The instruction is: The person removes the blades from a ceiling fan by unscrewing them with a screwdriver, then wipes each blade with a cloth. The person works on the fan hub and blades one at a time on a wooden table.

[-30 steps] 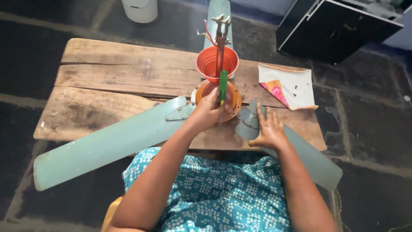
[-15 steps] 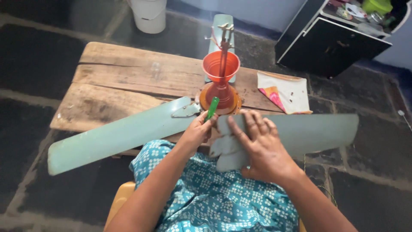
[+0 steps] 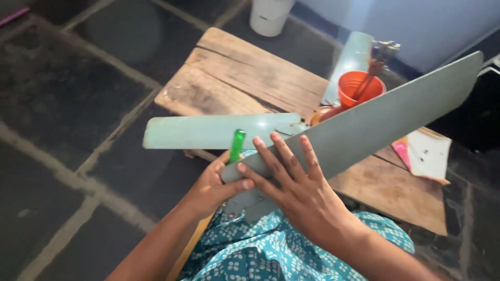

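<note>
Left hand (image 3: 211,187) fingers closed, gripping green-handled screwdriver (image 3: 237,145) and fan blade (image 3: 375,125) root. Right hand (image 3: 297,192) fingers open, flat on blade; orange cup (image 3: 354,86) at 1 o'clock.

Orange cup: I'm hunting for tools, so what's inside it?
Inside the orange cup stand thin reddish tool handles; their lower ends and the cup's bottom are hidden.

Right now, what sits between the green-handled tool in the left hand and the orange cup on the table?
In the head view, a pale green fan blade lies flat between the green-handled tool and the orange cup; its bracket end reaches toward the cup.
</note>
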